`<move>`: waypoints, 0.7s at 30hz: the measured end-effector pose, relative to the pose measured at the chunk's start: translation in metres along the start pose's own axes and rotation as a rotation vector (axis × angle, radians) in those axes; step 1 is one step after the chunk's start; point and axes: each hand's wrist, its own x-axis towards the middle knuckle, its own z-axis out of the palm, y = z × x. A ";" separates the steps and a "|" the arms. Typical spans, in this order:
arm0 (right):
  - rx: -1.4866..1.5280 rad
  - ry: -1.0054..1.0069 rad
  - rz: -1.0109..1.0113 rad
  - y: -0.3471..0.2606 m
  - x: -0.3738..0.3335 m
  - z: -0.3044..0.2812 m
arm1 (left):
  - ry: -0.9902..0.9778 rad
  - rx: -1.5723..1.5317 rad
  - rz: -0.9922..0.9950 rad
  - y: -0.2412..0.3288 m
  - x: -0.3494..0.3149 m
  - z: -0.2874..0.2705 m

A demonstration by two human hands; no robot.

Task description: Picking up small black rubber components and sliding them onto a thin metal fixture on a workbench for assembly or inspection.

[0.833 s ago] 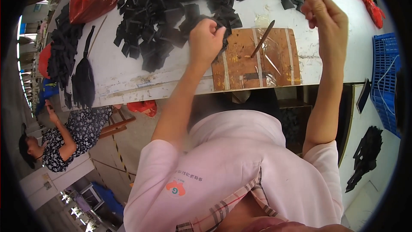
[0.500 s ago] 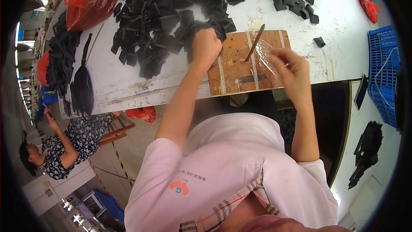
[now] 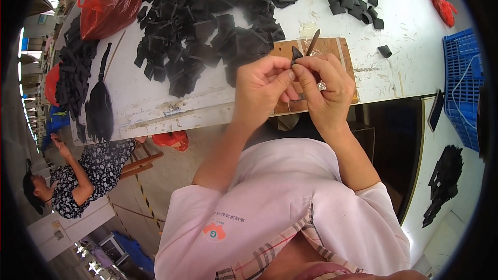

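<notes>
A small black fabric piece (image 3: 296,54) is pinched between both hands above the wooden board (image 3: 342,52). My left hand (image 3: 264,85) has thumb and fingers closed on it from the left. From the right, my right hand (image 3: 327,85) grips the same piece, fingertips meeting the left ones. Most of the piece is hidden by the fingers. Just behind it, a thin brown pointed stick (image 3: 313,43) slants up from the board. Beyond my left hand spreads a big heap of flat black fabric pieces (image 3: 192,26).
Rolled black pieces (image 3: 354,4) lie at the far right of the white table (image 3: 404,67). At far left are a red plastic bag (image 3: 109,8) and a black brush-like bundle (image 3: 99,98). A blue crate (image 3: 461,88) stands right. Another person (image 3: 78,181) sits at left.
My left hand has come back from the heap with a black piece. My right hand has moved left to meet it, and both now grip the piece over the board.
</notes>
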 end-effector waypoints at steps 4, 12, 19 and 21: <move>-0.135 0.042 -0.072 -0.007 -0.002 -0.005 | 0.099 0.140 0.142 -0.008 -0.007 0.015; -0.176 -0.019 -0.051 -0.001 -0.007 -0.010 | 0.173 0.246 0.231 -0.017 -0.010 0.020; -0.414 0.039 -0.168 0.023 -0.010 -0.002 | 0.427 0.691 0.603 -0.024 -0.005 0.020; -0.396 0.043 -0.117 0.026 -0.010 -0.002 | 0.389 0.121 0.154 -0.014 -0.007 0.026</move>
